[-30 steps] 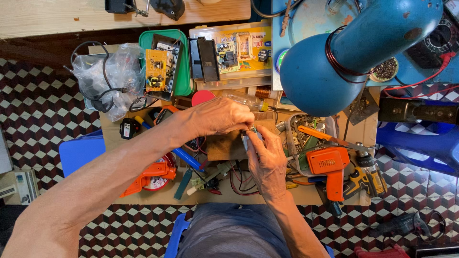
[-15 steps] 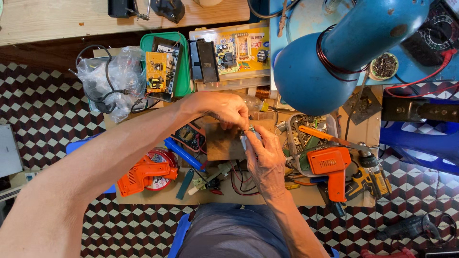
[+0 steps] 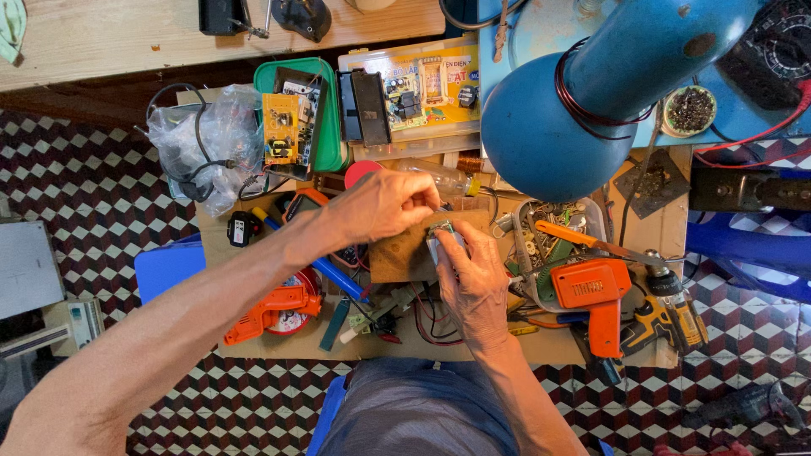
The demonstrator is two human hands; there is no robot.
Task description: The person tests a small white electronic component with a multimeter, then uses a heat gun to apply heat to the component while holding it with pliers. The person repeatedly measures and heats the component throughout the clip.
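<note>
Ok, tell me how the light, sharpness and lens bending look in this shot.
Head view: even, soft light, no hard shadows; the blue lamp shade looms large and close, hiding part of the bench; both hands, left hand and right hand, look sharp; the small part between them is too tiny to read; edges bow slightly from the wide lens.
</note>
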